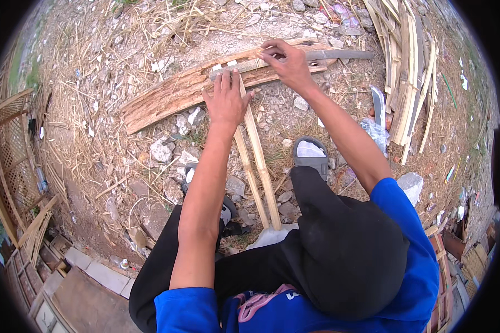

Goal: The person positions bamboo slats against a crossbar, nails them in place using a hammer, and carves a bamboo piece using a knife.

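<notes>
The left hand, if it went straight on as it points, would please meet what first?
The left hand would probably first meet the small white pieces just ahead, over the weathered board, though depth is unclear.

Outdoors, daylight. Dirt ground (86,202) strewn with stones (162,150) and dry straw (161,23). Woven lattice panel (18,149) at left, pale blocks (104,276) lower left.

just one fisheye up on the head, looking steeply down over the blue shirt (419,272) to the left hand (226,102) and right hand (289,64), fairly close in.
</notes>
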`<state>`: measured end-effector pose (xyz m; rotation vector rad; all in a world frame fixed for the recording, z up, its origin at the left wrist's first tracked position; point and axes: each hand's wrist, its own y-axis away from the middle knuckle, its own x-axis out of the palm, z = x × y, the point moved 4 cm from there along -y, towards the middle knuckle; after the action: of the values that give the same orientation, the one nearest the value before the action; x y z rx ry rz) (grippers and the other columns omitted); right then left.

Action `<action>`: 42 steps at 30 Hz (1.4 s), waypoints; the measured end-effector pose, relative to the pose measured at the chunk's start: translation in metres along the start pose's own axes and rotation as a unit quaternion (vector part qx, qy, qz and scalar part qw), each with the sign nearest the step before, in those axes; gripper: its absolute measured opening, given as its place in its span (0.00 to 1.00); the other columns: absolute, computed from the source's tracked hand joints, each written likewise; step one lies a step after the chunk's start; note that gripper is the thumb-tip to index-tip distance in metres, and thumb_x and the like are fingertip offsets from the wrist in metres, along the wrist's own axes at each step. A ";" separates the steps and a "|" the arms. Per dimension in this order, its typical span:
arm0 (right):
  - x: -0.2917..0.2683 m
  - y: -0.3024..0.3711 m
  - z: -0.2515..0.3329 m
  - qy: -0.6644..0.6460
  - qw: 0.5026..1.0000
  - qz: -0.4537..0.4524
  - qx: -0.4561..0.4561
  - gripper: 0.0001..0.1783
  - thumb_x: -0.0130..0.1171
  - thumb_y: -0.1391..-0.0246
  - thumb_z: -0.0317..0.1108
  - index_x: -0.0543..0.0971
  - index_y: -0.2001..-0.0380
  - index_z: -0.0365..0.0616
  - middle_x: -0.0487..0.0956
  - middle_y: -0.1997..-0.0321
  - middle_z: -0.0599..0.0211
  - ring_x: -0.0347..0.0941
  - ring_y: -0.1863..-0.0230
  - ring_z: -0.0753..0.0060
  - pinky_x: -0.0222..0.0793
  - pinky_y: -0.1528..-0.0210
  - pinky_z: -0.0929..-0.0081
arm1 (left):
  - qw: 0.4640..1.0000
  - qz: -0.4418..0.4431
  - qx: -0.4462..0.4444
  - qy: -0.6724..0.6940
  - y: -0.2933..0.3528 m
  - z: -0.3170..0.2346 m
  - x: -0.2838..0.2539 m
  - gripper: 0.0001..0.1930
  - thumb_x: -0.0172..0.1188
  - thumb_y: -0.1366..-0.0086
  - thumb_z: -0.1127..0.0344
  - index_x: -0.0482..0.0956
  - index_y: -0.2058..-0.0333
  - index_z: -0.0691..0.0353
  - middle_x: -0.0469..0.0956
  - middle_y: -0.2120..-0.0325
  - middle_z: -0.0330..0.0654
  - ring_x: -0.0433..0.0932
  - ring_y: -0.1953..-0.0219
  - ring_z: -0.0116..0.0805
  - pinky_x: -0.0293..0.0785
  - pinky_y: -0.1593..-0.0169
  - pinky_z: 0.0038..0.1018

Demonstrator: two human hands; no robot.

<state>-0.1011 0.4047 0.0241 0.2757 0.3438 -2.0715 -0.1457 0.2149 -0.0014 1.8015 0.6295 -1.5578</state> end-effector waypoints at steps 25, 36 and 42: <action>0.070 -0.015 -0.011 0.104 0.969 0.078 -0.208 0.06 0.64 0.48 0.29 0.80 0.67 0.43 0.82 0.73 0.58 0.80 0.72 0.52 0.74 0.71 0.63 | 0.999 -0.048 0.005 0.015 0.004 -0.003 0.004 0.38 0.56 0.34 0.40 0.62 0.33 0.54 0.61 0.33 0.47 0.58 0.30 0.47 0.60 0.38 0.60; 0.073 -0.011 -0.009 0.152 0.957 0.068 -0.239 0.04 0.61 0.52 0.30 0.78 0.71 0.47 0.81 0.75 0.62 0.80 0.71 0.53 0.73 0.72 0.60 | 0.994 -0.106 -0.004 0.033 0.001 0.000 0.000 0.29 0.58 0.34 0.46 0.69 0.41 0.56 0.68 0.39 0.45 0.65 0.35 0.43 0.59 0.40 0.58; 0.073 -0.006 -0.007 0.169 0.949 0.072 -0.257 0.03 0.59 0.51 0.30 0.78 0.71 0.47 0.81 0.75 0.65 0.80 0.72 0.56 0.73 0.73 0.61 | 0.949 -0.191 -0.077 0.239 -0.018 0.011 -0.011 0.17 0.64 0.38 0.63 0.73 0.53 0.60 0.79 0.59 0.47 0.77 0.52 0.45 0.64 0.48 0.50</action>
<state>-0.1421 0.3517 -0.0056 0.3246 1.0221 -1.7138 -0.1683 0.2194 0.0057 2.0309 1.3598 -1.2472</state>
